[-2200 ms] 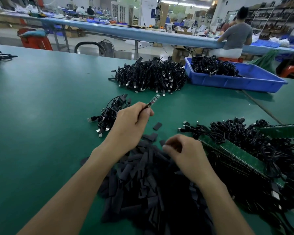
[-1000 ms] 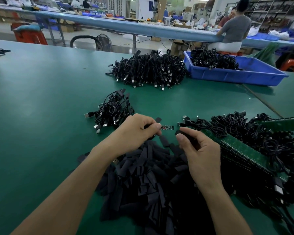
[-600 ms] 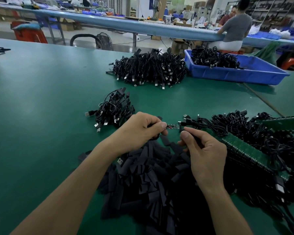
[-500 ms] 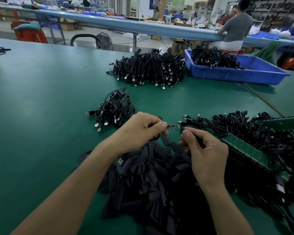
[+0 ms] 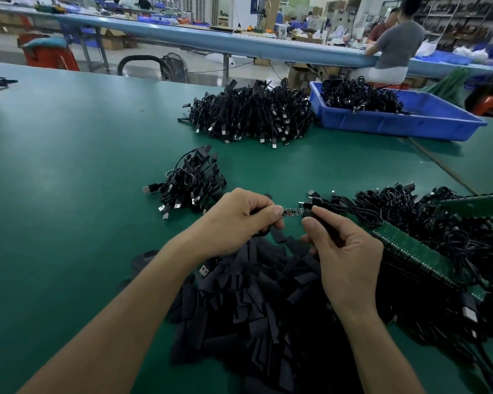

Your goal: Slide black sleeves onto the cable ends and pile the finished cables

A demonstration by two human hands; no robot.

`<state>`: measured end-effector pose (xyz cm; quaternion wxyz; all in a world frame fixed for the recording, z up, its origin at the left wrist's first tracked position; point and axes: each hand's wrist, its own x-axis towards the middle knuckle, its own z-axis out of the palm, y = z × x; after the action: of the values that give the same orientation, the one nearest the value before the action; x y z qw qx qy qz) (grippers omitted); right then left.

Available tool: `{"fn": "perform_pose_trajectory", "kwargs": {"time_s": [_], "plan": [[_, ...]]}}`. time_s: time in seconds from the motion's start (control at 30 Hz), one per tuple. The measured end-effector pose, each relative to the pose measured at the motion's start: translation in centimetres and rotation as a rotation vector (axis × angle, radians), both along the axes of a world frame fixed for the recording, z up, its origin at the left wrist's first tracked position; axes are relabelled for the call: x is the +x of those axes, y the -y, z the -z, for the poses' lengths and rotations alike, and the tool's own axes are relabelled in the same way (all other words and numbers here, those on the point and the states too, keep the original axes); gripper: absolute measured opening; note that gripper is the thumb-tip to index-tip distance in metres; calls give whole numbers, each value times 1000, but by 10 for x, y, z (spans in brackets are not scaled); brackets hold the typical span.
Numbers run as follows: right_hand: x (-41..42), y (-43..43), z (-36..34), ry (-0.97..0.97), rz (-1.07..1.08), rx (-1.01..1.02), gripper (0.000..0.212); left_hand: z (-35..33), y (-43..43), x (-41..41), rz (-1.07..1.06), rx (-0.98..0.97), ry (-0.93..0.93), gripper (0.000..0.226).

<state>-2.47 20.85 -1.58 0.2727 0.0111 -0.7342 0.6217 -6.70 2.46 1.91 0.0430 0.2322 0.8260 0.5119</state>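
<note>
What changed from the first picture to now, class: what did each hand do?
The left hand lowered the bare cable end from raised to level. The right hand pinched one black sleeve out of the sleeve heap and brought it up to that end. The small cable pile and blue tray stayed put.

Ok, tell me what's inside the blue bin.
Black cables heaped at the left end of the blue bin. Its near wall hides part of the floor and the heap's base.
</note>
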Motion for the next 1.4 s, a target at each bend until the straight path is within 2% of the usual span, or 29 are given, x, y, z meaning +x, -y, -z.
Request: {"fn": "perform_pose_trajectory", "kwargs": {"time_s": [0.33,0.63,0.9,1.1,1.4], "plan": [[-1,-6,-1,50,-145,2,18,-1,13,-6,99,-102,14,30],[0,-5,1,117,-342,130,21,-1,14,-5,177,-194,60,29],[0,-4,3,33,-260,121,14,6,10,-8,-29,-154,6,30],[-1,-5,3,25,-219,90,13,4,6,-7,16,-132,-21,25],[0,-5,0,41,-278,46,16,-2,6,-1,35,-179,-10,21]]}}
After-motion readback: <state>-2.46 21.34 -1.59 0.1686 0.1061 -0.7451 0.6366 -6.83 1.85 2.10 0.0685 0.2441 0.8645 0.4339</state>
